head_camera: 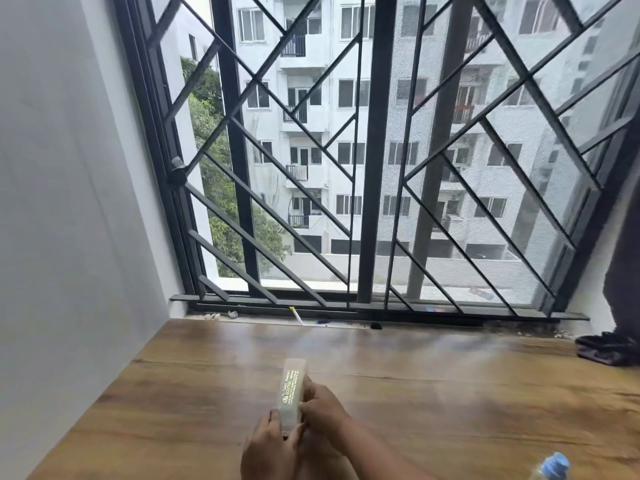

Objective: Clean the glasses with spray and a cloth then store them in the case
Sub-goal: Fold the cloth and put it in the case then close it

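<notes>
A pale, translucent glasses case (292, 386) with yellow-green print on its side stands on end above the wooden table (450, 393). My left hand (268, 448) grips its lower end from the left. From the right, my right hand (322, 410) holds its side with the fingers curled on the edge. The case looks closed; I cannot see glasses or what is inside. A spray bottle (552, 467) with a blue top shows at the bottom right edge, apart from both hands.
A dark crumpled cloth (604, 348) lies at the table's far right by the wall. A barred window (367, 161) runs along the table's far edge, with small debris on its sill track. A white wall (69, 202) closes the left side.
</notes>
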Available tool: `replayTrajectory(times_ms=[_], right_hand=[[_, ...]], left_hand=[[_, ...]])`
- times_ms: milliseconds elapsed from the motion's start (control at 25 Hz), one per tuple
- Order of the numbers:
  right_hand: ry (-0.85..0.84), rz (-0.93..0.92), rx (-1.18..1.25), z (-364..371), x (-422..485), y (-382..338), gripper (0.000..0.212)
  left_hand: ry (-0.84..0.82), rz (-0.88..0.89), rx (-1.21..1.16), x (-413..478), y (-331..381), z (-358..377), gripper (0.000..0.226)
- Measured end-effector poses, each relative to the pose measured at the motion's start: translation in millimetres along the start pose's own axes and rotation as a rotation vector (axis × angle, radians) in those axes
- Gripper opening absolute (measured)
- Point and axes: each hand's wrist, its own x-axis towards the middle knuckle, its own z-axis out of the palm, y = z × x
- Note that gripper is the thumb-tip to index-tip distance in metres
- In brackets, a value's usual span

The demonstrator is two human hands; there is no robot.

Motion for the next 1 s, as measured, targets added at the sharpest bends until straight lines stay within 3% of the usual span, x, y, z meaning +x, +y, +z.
replayTrajectory(times_ms=[160, 280, 440, 520, 600, 720, 800, 920, 1000], right_hand=[[0.118, -0.007, -0.106, -24.3, -41.7, -19.6, 0.07], [0.323, -0.092, -0.166, -51.9, -88.2, -18.0, 0.061], [0.623, -0.272, -0.188, -104.5, -173.7, -9.5, 0.056], [0.798, -0.373, -0.156, -128.3, -210.2, -6.8, 0.054], [0.95, -0.394, -0.113, -149.3, -240.7, -2.3, 0.056], [1.107, -0.309, -0.115, -177.9, -265.5, 15.2, 0.057], [1.097, -0.229, -0.127, -191.0, -271.3, 31.1, 0.059], [1.029, -0.069, -0.043, -197.2, -271.3, 56.2, 0.053], [1.003, 0.008, -0.008, -195.4, -267.6, 69.5, 0.047]], left_hand=[[0.024, 0.05, 0.021, -0.8, 1.3, -7.5, 0.074], [0.038, 0.108, -0.03, -4.2, 9.3, -11.7, 0.084], [0.089, 0.393, -0.157, -19.2, 62.7, 2.4, 0.082], [-0.078, 0.492, -0.268, -37.1, 100.6, 11.0, 0.077], [-0.273, 0.436, -0.419, -62.2, 141.1, 21.0, 0.067], [-0.644, 0.363, -0.618, -97.9, 189.3, 37.4, 0.074], [-0.756, 0.331, -0.681, -116.2, 208.8, 45.5, 0.052], [-0.844, 0.281, -0.737, -136.3, 222.9, 57.3, 0.036], [-0.882, 0.273, -0.752, -143.8, 228.5, 61.3, 0.042]])
